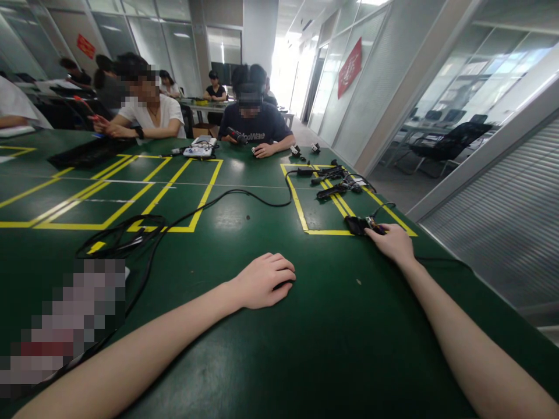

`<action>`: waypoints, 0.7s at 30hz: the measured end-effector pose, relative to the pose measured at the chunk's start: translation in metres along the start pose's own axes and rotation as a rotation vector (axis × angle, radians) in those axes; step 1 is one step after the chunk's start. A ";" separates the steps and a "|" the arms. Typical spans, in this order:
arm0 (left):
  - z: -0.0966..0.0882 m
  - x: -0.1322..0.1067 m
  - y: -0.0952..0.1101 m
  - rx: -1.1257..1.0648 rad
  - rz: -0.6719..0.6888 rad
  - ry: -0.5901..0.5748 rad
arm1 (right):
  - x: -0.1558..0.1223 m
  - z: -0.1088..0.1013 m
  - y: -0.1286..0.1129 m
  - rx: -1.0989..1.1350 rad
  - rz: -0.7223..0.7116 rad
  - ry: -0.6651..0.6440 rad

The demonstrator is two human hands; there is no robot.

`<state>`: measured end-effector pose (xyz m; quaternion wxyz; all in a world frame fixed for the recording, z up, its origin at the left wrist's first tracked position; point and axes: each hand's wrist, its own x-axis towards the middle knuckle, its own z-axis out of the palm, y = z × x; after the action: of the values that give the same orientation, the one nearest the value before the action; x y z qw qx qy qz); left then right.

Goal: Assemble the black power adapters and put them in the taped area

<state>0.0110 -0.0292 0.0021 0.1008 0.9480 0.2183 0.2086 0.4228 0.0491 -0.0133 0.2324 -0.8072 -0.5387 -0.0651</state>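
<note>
My left hand (pixel 265 280) rests palm down on the green tabletop (pixel 244 361), fingers loosely bent, a gap by the thumb, and nothing visible in it. At the right, my right hand (pixel 394 243) grips a black electronic part with exposed circuitry (pixel 370 223) near the table's right edge. Its fingertips are partly hidden by the hand. A flat black piece (pixel 355 226) lies against that part, over the yellow tape line. Just beyond are several black parts with cables (pixel 334 185) inside the taped area.
A long black cable (pixel 236 191) crosses the table from a coil (pixel 124 235) at left. Yellow tape (pixel 205 198) marks rectangles. Across the table, a person in a dark shirt (pixel 257 125) holds a tool. A black tray (pixel 91 152) and a white device (pixel 201 148) are farther left.
</note>
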 end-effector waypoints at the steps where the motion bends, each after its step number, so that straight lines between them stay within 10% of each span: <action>1: 0.000 0.000 0.000 -0.002 -0.002 -0.002 | -0.004 0.001 -0.009 0.009 0.010 -0.028; 9: 0.001 0.001 -0.001 -0.007 0.004 0.002 | -0.019 -0.010 -0.056 0.189 0.036 -0.156; 21: 0.002 0.000 -0.001 0.004 0.001 -0.011 | 0.011 -0.028 -0.032 0.763 0.366 -0.044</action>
<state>0.0117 -0.0280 0.0002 0.1000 0.9494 0.2178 0.2030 0.4026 0.0554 0.0248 0.5106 -0.7470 -0.3767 0.1987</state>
